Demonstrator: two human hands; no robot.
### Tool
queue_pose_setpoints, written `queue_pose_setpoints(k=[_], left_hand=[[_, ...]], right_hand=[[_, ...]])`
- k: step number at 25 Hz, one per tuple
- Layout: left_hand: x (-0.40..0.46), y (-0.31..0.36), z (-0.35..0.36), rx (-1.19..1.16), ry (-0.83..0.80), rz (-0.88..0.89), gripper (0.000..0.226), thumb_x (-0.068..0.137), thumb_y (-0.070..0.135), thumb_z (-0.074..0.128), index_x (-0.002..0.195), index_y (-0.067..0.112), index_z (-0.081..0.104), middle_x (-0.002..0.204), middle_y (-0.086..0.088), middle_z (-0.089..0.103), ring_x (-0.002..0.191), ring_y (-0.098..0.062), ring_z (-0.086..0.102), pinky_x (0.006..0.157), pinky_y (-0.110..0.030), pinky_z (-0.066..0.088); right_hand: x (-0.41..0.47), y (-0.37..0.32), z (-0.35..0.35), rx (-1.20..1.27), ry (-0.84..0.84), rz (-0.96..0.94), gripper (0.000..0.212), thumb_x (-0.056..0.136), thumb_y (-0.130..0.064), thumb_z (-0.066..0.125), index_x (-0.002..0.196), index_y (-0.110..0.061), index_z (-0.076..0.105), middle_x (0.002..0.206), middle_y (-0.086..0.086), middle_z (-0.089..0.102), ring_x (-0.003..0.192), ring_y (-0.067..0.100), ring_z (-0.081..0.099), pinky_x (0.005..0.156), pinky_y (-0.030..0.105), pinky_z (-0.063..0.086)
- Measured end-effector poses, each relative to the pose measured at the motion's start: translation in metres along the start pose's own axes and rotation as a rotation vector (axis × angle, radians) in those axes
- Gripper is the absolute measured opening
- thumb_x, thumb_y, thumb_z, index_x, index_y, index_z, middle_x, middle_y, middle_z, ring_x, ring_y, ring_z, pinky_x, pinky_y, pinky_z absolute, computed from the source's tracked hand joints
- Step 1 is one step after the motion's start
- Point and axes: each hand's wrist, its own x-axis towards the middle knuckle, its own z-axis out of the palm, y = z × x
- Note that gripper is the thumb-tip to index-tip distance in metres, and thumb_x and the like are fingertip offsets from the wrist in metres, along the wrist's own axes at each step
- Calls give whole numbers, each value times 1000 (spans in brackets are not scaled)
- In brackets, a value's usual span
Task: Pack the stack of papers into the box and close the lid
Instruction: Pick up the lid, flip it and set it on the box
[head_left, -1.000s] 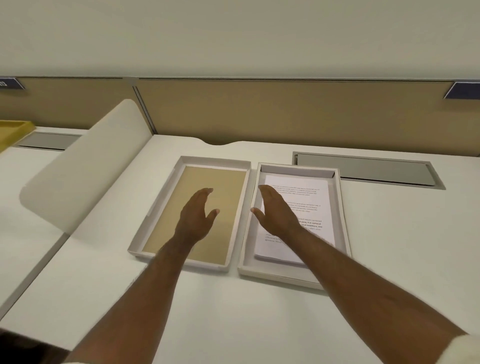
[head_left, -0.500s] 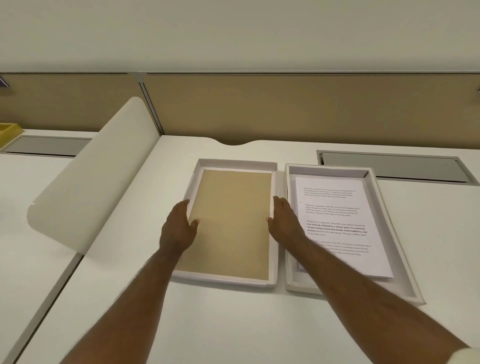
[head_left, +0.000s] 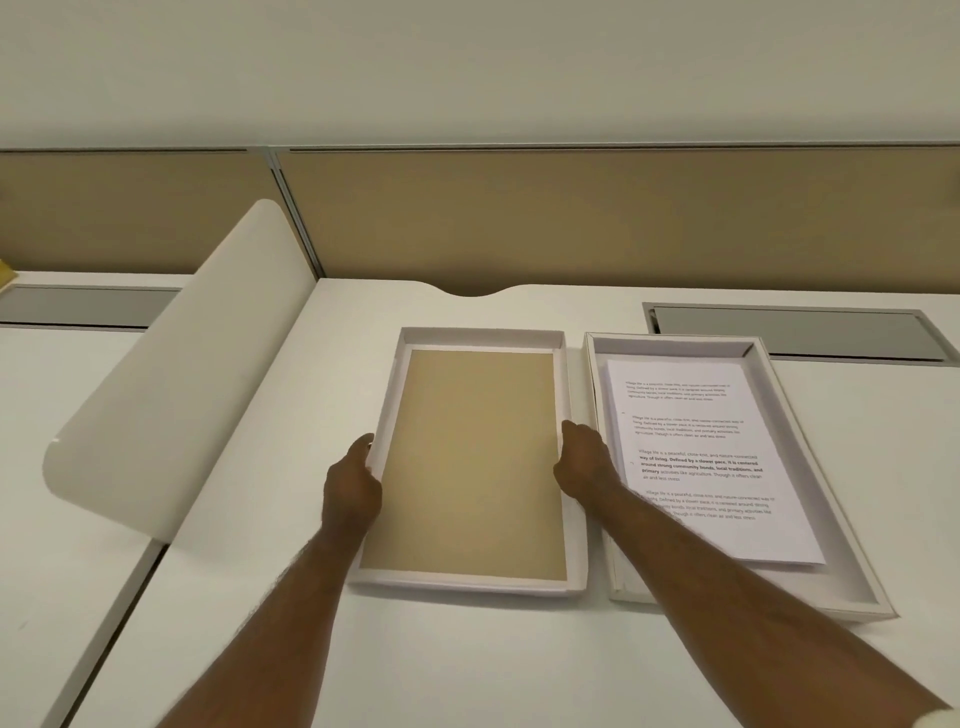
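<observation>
Moved: our left hand (head_left: 352, 480) and right hand (head_left: 586, 460) went from over the trays to clasping the lid (head_left: 480, 457) by its long sides.
Papers: stack of papers (head_left: 701, 457) lies in the box (head_left: 810, 483), right of lid.
Lid: inverted, tan inside, on the desk (head_left: 467, 654).

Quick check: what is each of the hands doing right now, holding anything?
Left hand: gripping the left wall of the box lid.
Right hand: gripping the lid's right wall.

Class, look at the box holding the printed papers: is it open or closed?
Open. The box shows its papers uncovered; the lid lies inside-up beside it, gripped by both hands.
</observation>
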Motion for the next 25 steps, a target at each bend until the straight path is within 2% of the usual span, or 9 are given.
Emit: queue_pose_setpoints(k=[4, 7, 10, 12, 15, 17, 20, 21, 25], left_hand=[[4, 6, -11, -167, 126, 36, 48, 88, -15, 42, 132, -1, 57, 132, -19, 62, 126, -32, 58, 109, -38, 42], [22, 34, -35, -697, 112, -184, 51, 87, -10, 54, 134, 9, 55, 131, -11, 63, 118, -27, 61, 104, -43, 48], [33, 70, -65, -1048, -130, -207, 48, 86, 6, 62, 133, 14, 54, 115, -4, 65, 94, -24, 64, 83, -40, 55], [32, 98, -78, -1062, -326, -91, 32, 86, 18, 63, 118, 18, 66, 94, 1, 70, 78, -22, 66, 66, -36, 57], [22, 137, -80, -1051, -371, 87, 14, 87, 24, 66, 101, 27, 67, 74, 14, 66, 65, -9, 64, 55, -28, 54], [18, 155, -78, -1053, -418, 149, 26, 78, 31, 76, 101, 28, 66, 76, 14, 67, 71, -10, 62, 62, -28, 55], [10, 178, -74, -1084, -587, 198, 82, 49, 41, 93, 120, 17, 60, 102, -2, 72, 91, -21, 68, 83, -40, 58], [6, 186, -71, -1106, -615, 213, 90, 46, 40, 95, 123, 14, 58, 109, -6, 72, 96, -23, 69, 87, -42, 58], [-20, 231, -48, -1179, -400, 216, 59, 57, 19, 92, 110, 17, 65, 104, -4, 74, 98, -27, 66, 81, -34, 59]], right_hand=[[-1, -7, -13, 242, 167, -35, 62, 81, 14, 43, 141, -2, 42, 142, 16, 50, 132, 31, 46, 109, 34, 38], [1, -16, -46, 434, 367, -73, 69, 79, 21, 38, 142, -4, 43, 146, 12, 48, 137, 25, 44, 110, 21, 29], [3, -16, -84, 500, 525, -125, 68, 80, 23, 35, 140, -5, 46, 144, 9, 51, 136, 21, 45, 107, 16, 27], [4, -14, -106, 459, 587, -181, 64, 82, 21, 37, 140, -5, 47, 144, 9, 52, 136, 20, 45, 106, 13, 25], [0, -6, -137, 449, 664, -233, 62, 83, 21, 37, 139, -4, 48, 143, 9, 53, 135, 21, 46, 107, 13, 24], [-2, 1, -159, 444, 725, -264, 61, 83, 21, 38, 138, -3, 49, 142, 10, 54, 134, 22, 48, 107, 12, 25], [-2, 16, -195, 404, 748, -312, 60, 84, 20, 36, 138, -3, 49, 142, 12, 54, 134, 24, 48, 107, 12, 26], [-1, 22, -206, 389, 707, -315, 60, 84, 19, 35, 139, -3, 48, 143, 13, 52, 136, 24, 45, 109, 16, 26], [-1, 32, -241, 310, 519, -280, 42, 97, -5, 43, 139, -1, 45, 151, 17, 39, 143, 27, 31, 118, 33, 22]])
